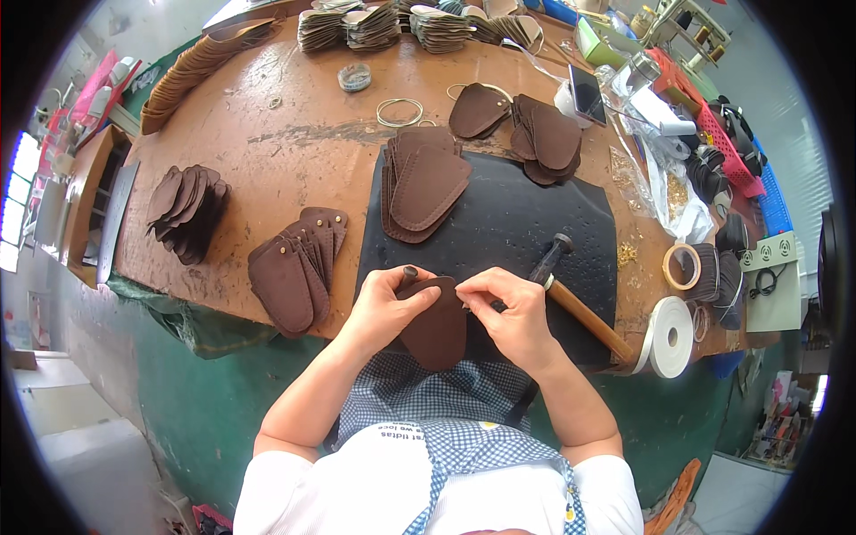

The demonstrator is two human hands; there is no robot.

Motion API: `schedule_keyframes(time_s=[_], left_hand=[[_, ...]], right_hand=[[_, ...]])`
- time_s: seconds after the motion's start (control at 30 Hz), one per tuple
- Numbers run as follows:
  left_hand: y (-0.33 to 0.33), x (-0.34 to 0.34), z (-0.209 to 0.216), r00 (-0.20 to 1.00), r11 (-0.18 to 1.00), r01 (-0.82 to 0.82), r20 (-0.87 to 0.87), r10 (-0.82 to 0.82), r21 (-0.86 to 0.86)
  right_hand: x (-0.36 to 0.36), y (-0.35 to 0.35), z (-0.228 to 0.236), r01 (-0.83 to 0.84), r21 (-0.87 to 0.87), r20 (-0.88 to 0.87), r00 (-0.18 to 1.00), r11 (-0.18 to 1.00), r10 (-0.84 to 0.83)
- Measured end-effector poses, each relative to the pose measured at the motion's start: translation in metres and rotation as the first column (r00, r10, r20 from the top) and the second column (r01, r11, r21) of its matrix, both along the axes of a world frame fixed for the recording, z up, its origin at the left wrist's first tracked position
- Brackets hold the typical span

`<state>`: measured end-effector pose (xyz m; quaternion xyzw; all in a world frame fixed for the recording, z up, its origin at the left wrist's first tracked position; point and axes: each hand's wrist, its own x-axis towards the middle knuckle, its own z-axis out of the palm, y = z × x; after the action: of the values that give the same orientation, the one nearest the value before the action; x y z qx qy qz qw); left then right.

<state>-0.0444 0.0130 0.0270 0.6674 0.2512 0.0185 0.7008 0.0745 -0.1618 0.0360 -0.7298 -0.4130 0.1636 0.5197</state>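
Both hands are meeting over one brown leather piece at the near edge of the worktop, just above the checked apron. Left hand is curling loosely around the piece's left edge, thumb on top, and a short dark punch-like tool is poking up beside its fingers; whether the hand is gripping that tool or only resting against it I cannot tell. Right hand is pinching closed at the piece's top edge, fingertips together, seemingly on something very small that is too tiny to make out.

Behind the hands a black mat is covering the middle of the worktop, with a hammer lying on its right side, handle toward the person, just beside the right hand. A stack of like pieces is sitting at the mat's far left corner; more stacks are lying to the left and further left.

Judging by the pinch, a small fitting is being seated in the piece near its top. Next would call for laying the piece flat on the mat, keeping the fitting lined up, and freeing the right hand for the hammer.
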Motion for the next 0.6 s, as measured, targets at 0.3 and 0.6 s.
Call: schedule_keyframes(time_s=[0.3, 0.6], left_hand=[[-0.001, 0.0, -0.007, 0.999, 0.999, 0.009, 0.038, -0.008, -0.042], [-0.003, -0.002, 0.004, 0.995, 0.99, 0.088, 0.034, -0.092, 0.113]], right_hand=[[-0.004, 0.004, -0.01, 0.022, 0.08, -0.013, 1.0, 0.997, -0.021], [-0.003, 0.007, -0.011, 0.023, 0.097, 0.182, 0.982, 0.995, -0.041]])
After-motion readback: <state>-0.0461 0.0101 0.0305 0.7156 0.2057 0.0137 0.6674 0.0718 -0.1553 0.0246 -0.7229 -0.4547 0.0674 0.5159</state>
